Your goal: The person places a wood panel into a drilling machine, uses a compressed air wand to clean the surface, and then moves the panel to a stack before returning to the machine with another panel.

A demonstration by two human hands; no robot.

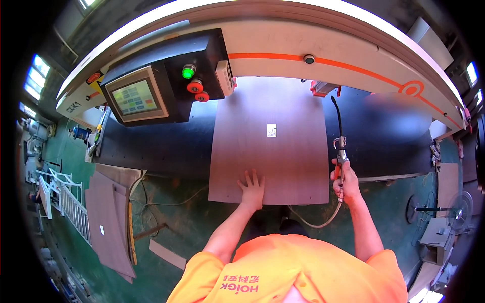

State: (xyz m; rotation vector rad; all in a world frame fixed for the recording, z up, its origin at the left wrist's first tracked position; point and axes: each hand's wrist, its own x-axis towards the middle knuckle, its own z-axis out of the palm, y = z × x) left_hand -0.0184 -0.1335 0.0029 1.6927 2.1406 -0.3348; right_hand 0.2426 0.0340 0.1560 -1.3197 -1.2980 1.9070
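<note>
Counter [166,149], black. Panel [283,171], brown, lying on the counter, near edge overhanging. Nozzle gun [342,155], metal, hose [331,220] attached, just right of the panel. Left hand [252,192], fingers spread flat on the panel's near edge. Right hand [349,185], curled around the nozzle gun. Label [272,130], white, on the panel.

Brown panel [268,169] lies on a black table [166,150], jutting past the front edge; on the green floor [177,230], left of the panel, lies a strip [167,254].
</note>
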